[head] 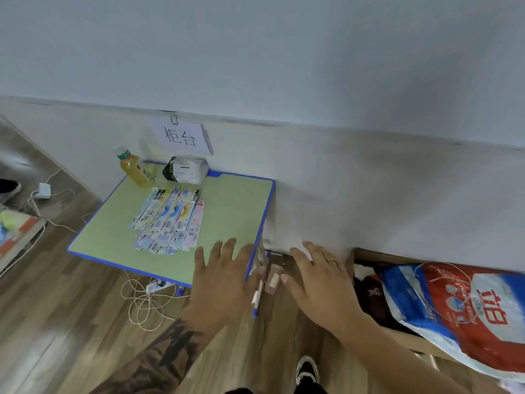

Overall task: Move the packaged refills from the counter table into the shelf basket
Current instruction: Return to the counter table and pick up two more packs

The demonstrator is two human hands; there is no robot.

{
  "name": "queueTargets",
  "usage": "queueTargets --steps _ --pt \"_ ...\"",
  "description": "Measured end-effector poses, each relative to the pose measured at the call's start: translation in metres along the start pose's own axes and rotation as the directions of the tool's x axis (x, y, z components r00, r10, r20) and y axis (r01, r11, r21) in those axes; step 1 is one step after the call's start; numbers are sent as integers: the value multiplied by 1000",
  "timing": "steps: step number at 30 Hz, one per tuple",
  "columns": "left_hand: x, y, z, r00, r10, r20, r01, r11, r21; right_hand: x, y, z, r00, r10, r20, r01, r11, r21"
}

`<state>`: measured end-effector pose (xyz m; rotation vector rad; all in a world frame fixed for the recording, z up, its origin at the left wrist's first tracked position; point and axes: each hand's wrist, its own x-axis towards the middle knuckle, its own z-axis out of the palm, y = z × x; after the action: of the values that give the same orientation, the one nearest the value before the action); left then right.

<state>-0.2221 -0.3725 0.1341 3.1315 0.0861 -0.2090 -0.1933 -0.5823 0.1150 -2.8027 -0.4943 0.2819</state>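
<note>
The packaged refills [167, 220] lie fanned in an overlapping pile at the middle of the green counter table [227, 200], long packs side by side, probably laid out that way so each can be picked off singly. No shelf basket is in view, so where they must go cannot be told from here.

The left hand [224, 275] hovers over the table's 5 o'clock corner, fingers spread and straight, palm down, gripping nothing. The right hand [315, 277] floats just off the table's edge at about 4 o'clock from the pile, also spread flat, a ring on one finger. Between the two hands a blurred pen-like item with a blue tip [257, 297] and a small clear packet [273, 278] show; whether either hand touches them I cannot tell.

At 11 o'clock from the pile stands a bottle of yellow drink [136, 170], at 12 o'clock a tissue pack [186, 169] below a paper sign [181, 136] on the wall. Judging by the open posture, the reach for the refills has yet to close
</note>
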Motion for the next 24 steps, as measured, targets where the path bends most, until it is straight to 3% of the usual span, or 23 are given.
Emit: queueTargets --steps 10,18,24 --pt "60 -100 44 985 -161 65 164 986 -41 112 -66 49 975 -90 202 84 996 40" --pt "133 -216 79 984 -76 163 92 991 -95 198 -151 93 945 95 313 -119 991 58" --pt "182 -303 105 972 0 234 37 988 -153 267 -226 138 863 266 430 -345 931 116"
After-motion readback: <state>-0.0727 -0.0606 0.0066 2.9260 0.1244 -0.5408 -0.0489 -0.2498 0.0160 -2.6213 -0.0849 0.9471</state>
